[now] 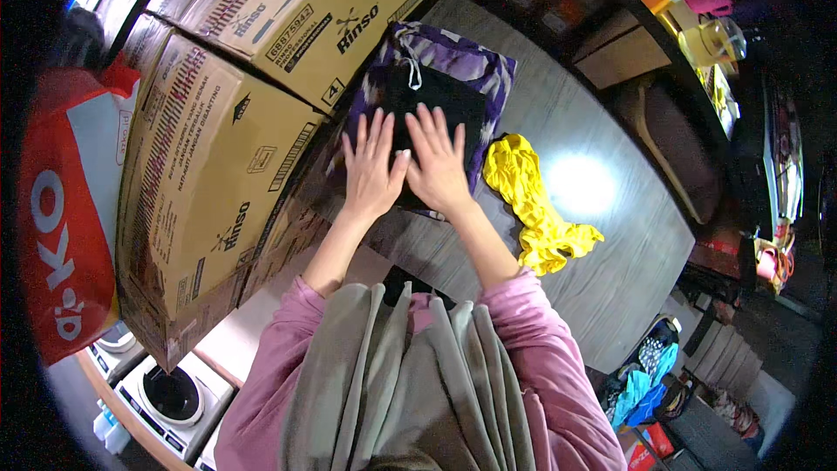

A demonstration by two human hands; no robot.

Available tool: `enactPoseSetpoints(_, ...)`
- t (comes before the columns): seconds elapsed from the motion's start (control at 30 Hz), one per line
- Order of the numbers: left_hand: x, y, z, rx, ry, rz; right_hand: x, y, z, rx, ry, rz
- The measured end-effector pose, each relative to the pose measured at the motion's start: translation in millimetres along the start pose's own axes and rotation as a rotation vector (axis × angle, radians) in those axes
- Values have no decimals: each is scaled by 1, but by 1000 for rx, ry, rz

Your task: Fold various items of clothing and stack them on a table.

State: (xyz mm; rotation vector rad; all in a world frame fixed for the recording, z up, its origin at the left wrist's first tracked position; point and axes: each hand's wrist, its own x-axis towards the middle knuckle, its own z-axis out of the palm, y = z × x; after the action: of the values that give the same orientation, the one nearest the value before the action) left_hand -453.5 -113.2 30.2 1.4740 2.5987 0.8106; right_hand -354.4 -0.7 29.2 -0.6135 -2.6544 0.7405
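Both my hands lie flat, palms down, on a folded black cloth item (451,95) with a white drawstring (413,72) at its far edge. My left hand (373,163) rests on its left part with the fingers slightly spread. Beside it, thumbs nearly touching, my right hand (438,160) presses on the right part. Under the black item lies a folded purple and white patterned cloth (500,75), showing along its far and right sides. A crumpled yellow cloth (536,209) lies to the right on the grey wood-grain table (614,275). Neither hand grips anything.
Stacked cardboard cartons (216,163) stand close on the left, with a red and white bag (72,222) beside them. White washing machines (173,399) are at lower left. A pile of mixed clothes (644,373) lies beyond the table's lower right edge. Shelving with boxes (621,55) runs along the upper right.
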Motion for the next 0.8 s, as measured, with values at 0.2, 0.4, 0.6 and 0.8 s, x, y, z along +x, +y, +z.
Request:
enactPoseSetpoints(0.2,63,18,26,180,8,123,-72,45,-70,-183,200,247)
enactPoseSetpoints(0.4,79,17,39,338,-150,93,-184,96,-77,-442,57,524)
enactPoseSetpoints(0.6,48,118,62,-26,-92,303,-196,108,-77,-238,198,448)
enactPoseSetpoints(0.8,13,139,130,-342,-459,-277,-213,109,-118,-234,223,335)
